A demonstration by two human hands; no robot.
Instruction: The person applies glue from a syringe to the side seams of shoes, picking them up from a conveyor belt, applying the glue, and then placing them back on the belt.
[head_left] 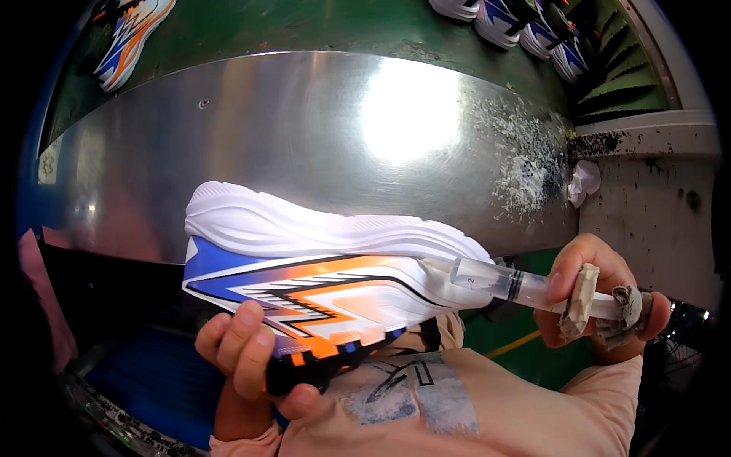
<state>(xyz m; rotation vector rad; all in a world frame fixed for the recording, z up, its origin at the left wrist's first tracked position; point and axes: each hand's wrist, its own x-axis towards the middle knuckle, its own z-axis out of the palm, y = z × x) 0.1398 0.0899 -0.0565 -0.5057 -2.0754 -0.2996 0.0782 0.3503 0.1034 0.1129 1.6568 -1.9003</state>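
A sports shoe (327, 282) with a thick white sole and blue, orange and white upper lies on its side in the air, sole facing away from me. My left hand (247, 358) grips it by the collar, fingers over the side panel and thumb beneath. My right hand (598, 293) is closed round a clear plastic syringe (495, 283) with wrappings on its flange and plunger end. The syringe's front end is at the toe, by the seam between sole and upper. Whether its tip touches the seam is hard to tell.
A shiny metal ledge (282, 129) spans the space ahead, with dried white residue (525, 164) on its right. Beyond it runs a green surface (343, 27), with a shoe (133, 42) at far left and several shoes (525, 30) at far right. Crumpled white paper (584, 183) sits beside the ledge.
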